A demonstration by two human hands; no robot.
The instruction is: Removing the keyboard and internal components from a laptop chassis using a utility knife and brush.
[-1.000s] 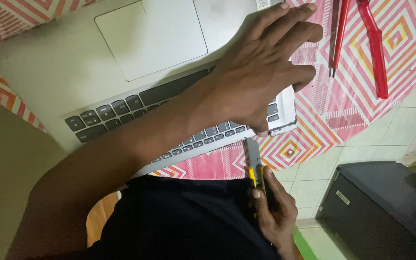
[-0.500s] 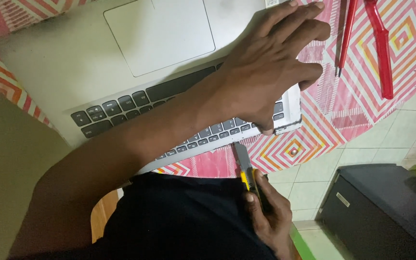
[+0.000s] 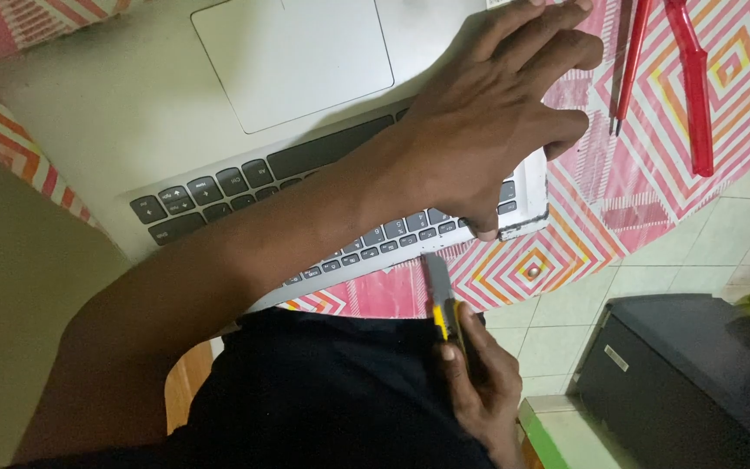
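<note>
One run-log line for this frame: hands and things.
left hand: pressing on silver laptop corner | right hand: holding yellow-handled flat tool at laptop's edge | nearby: red screwdriver, patterned tablecloth

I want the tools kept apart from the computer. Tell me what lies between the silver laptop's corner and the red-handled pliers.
In the head view, a slim red screwdriver lies on the patterned tablecloth between the silver laptop and the red-handled pliers; otherwise bare cloth.

One silver laptop base (image 3: 132,113) with one trackpad (image 3: 292,56) and one keyboard (image 3: 245,178), lying on one pink patterned tablecloth (image 3: 653,148). Two red-handled tools (image 3: 692,87), one yellow-and-grey utility knife (image 3: 440,300), one small screw (image 3: 533,272). Two hands: left hand (image 3: 488,130), right hand (image 3: 479,391); one dark box (image 3: 696,373) on the floor.
</note>
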